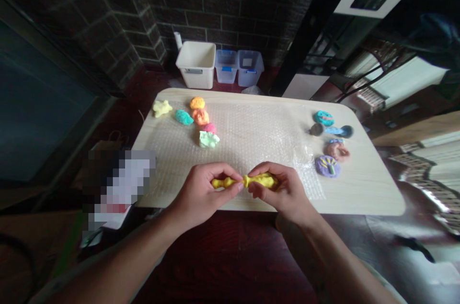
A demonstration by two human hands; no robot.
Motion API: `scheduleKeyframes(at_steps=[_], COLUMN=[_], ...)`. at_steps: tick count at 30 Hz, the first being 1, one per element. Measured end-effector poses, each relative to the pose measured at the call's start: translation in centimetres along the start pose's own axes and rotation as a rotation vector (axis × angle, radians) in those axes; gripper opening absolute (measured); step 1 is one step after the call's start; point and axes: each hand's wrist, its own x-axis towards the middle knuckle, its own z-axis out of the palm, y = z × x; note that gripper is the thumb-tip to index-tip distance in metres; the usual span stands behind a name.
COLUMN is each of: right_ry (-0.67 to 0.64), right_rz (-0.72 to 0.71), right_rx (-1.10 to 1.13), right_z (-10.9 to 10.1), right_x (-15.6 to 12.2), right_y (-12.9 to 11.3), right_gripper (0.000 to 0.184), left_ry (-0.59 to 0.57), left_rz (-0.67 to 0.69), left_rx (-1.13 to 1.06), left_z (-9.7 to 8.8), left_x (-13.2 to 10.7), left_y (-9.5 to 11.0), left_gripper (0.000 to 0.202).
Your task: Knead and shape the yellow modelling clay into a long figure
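A pale wooden table (373, 189) lies partly under bubble wrap (251, 131), with colorful clay shapes (209, 139) in clusters at left and right. Beyond it, a white bin (196, 64) and two clear bins (237, 67) stand before a brick wall (230, 7).

Free room over the bubble wrap (251, 127), clay shapes (200, 117) either side

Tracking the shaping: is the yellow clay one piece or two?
One piece, it seems: the yellow clay stretches unbroken between the left hand and the right hand.

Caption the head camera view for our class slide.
Left hand and right hand pinch yellow modelling clay over bubble wrap, coloured clay pieces either side.
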Motion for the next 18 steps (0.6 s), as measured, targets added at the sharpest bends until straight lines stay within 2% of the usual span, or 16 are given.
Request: scheduleKeyframes(at_steps=[7,14,18], right_ry=[-0.016,-0.041,-0.026], right_rz=[-0.115,-0.043,-0.08], right_rx=[-0.038,0.034,0.058], right_z=[0.2,0.1,0.3], right_x=[0.0,0.2,0.4], right_y=[0.1,0.5,1.1], right_gripper=[0.015,0.015,0.016], left_ry=[-0.024,-0.018,-0.003], left_rz=[0.071,0.182,0.248], left_rx=[0.075,0.147,0.201], left_z=[0.0,0.2,0.4], left_x=[-0.2,-0.2,-0.1], left_y=[-0.4,-0.4,-0.5], left_gripper=[0.003,0.007,0.012])
